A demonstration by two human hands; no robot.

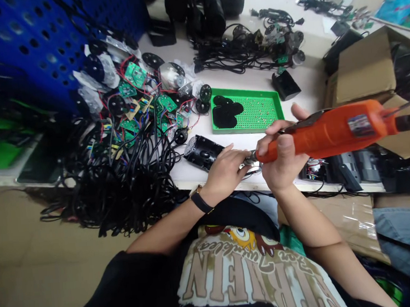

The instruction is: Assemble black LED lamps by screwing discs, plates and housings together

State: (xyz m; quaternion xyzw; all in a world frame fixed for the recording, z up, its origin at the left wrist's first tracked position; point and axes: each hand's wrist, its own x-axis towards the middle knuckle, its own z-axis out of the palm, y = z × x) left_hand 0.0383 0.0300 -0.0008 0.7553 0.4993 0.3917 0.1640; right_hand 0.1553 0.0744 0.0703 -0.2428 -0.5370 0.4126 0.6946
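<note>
My right hand [281,159] is wrapped round an orange electric screwdriver [325,130], which lies nearly level, its tip to the left. At that tip, the curled fingers of my left hand [227,168] sit close to the metal nose. Under the same hand is a black cylindrical housing [203,152], lying at the table's front edge; my fingers close over its right end. Whether a screw is between my fingertips I cannot tell. Just behind both hands stands a shallow green tray [247,130] with black discs [226,111] and small screws.
Left of the tray is a heap of green circuit boards [135,74], motors and wires, with black cables [118,179] hanging over the edge. A cardboard box [364,72] stands at right. Behind are cable bundles [233,56], a black block [286,85] and a blue perforated crate [40,48].
</note>
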